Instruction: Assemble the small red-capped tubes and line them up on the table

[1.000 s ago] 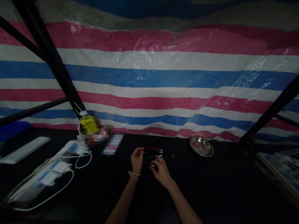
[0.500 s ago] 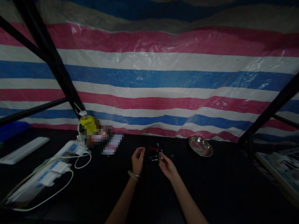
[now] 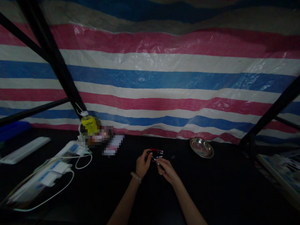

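Note:
Close together over the black table, my two hands meet around a slim silvery metal piece, too small and dark to name. My right hand pinches its near end between thumb and fingers. The fingers of my left hand are closed at its other end, and a pale bracelet circles that wrist. Just beyond my fingertips lies a red object with silvery ends. Another shiny metal piece is partly hidden beside the right fingers.
A shallow metal dish stands at the back right. Left are a yellow-labelled bottle, a blurred printed sheet, a power strip with white cables, and a long white bar. Striped plastic sheeting hangs behind, between black frame bars.
The hands, apart before, have come together. My right hand has lowered and tilted the silvery piece leftward, and my left hand has moved right to its end. The red object shows more fully.

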`<act>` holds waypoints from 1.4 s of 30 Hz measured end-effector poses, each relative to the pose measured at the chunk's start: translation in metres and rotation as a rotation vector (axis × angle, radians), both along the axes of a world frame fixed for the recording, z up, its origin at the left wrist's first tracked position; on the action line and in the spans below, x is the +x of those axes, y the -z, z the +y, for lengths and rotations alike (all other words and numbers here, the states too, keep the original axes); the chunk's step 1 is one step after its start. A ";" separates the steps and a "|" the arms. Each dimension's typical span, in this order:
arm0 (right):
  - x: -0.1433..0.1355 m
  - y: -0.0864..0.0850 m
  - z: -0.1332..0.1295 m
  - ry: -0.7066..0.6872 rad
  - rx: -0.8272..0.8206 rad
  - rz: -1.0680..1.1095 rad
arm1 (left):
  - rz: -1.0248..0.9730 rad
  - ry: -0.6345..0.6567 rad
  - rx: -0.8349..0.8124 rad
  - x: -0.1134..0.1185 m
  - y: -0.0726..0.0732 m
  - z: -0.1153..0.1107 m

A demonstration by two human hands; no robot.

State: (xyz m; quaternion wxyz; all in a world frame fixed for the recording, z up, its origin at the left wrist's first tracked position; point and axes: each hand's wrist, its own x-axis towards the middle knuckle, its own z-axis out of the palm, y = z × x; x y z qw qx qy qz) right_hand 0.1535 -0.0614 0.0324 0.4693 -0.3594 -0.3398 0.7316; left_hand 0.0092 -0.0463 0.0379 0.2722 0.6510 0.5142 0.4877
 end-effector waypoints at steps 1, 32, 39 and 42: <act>0.000 -0.001 0.000 -0.003 -0.014 -0.009 | 0.030 -0.012 0.010 0.000 0.001 0.000; 0.037 0.010 0.025 0.570 0.070 0.021 | -0.049 0.008 -0.047 -0.010 0.017 0.022; 0.048 0.010 0.020 0.829 0.230 -0.484 | 0.076 0.014 -0.024 -0.012 0.019 0.023; 0.050 0.009 0.015 0.806 0.315 -0.719 | 0.112 0.031 -0.015 -0.012 0.020 0.023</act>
